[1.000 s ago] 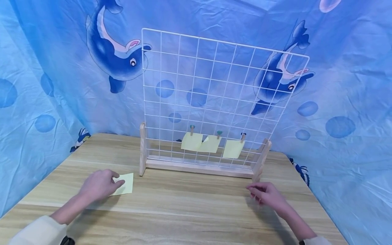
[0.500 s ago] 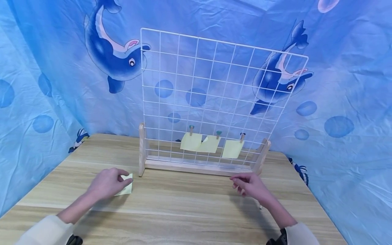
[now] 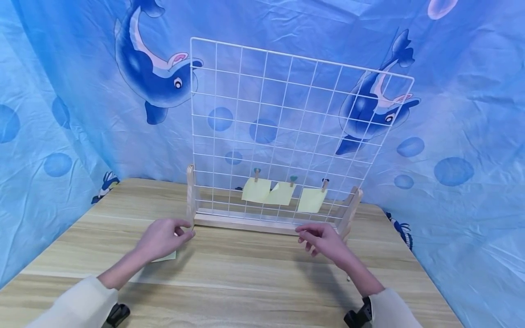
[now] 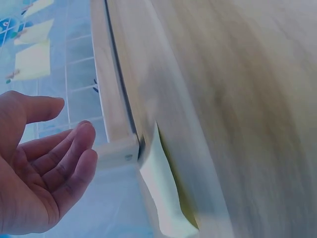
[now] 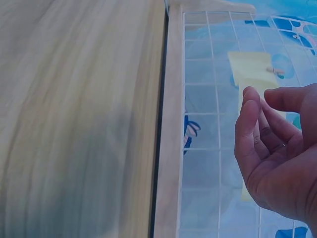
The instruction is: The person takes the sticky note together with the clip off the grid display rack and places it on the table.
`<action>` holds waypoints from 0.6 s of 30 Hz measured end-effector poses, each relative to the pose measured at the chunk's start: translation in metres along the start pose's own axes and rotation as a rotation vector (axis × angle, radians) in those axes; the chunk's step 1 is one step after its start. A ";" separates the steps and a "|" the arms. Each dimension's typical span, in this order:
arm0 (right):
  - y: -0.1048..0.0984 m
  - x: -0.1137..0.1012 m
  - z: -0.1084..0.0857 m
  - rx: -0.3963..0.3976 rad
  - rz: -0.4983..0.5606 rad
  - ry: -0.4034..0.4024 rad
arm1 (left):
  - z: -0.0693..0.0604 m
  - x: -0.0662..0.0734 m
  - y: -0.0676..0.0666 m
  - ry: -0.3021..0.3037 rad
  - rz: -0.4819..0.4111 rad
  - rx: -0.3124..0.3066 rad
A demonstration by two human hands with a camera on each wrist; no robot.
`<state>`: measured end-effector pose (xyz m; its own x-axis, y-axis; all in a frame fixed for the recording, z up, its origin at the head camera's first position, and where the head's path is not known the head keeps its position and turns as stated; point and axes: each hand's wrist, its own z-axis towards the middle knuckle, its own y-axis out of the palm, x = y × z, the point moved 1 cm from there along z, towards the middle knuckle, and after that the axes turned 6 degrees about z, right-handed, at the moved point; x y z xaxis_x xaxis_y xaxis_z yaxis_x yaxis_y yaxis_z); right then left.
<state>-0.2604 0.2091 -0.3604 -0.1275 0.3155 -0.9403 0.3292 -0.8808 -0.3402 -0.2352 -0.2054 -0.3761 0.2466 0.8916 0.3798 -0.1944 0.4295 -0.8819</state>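
My left hand [image 3: 166, 238] hovers over the table by the left foot of a white wire grid rack [image 3: 283, 136], fingers loosely bent and nothing between them in the left wrist view. Below it lies a pale yellow paper note [image 4: 163, 191], mostly covered by the hand in the head view. My right hand [image 3: 324, 239] is in the air before the rack's wooden base [image 3: 266, 224], thumb and fingers bent towards each other with a gap, holding nothing. Three yellow notes, among them the left one [image 3: 256, 190], hang from the grid by small clothespins [image 3: 257, 174] with heart tops.
The rack stands on a wood-grain table [image 3: 246, 282] on two wooden feet [image 3: 191, 196]. A blue dolphin-print cloth [image 3: 463, 114] hangs behind and at both sides. A small pale tip of something [image 3: 348, 278] shows beside my right forearm.
My left hand has moved right and forward, past the note on the table, which stays put. My right hand has moved left and slightly forward, towards the rack's base.
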 end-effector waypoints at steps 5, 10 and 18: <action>0.007 -0.009 0.004 -0.017 0.007 -0.017 | 0.006 0.012 0.005 0.000 -0.051 0.027; 0.013 -0.015 0.009 -0.033 0.026 -0.043 | 0.012 0.021 0.013 0.031 -0.100 0.095; 0.019 -0.021 0.018 -0.029 0.033 -0.069 | 0.026 0.033 0.032 0.070 -0.195 0.147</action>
<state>-0.2682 0.1795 -0.3465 -0.1800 0.2609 -0.9484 0.3613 -0.8793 -0.3104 -0.2581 -0.1580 -0.3849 0.3571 0.7800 0.5138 -0.2719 0.6131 -0.7418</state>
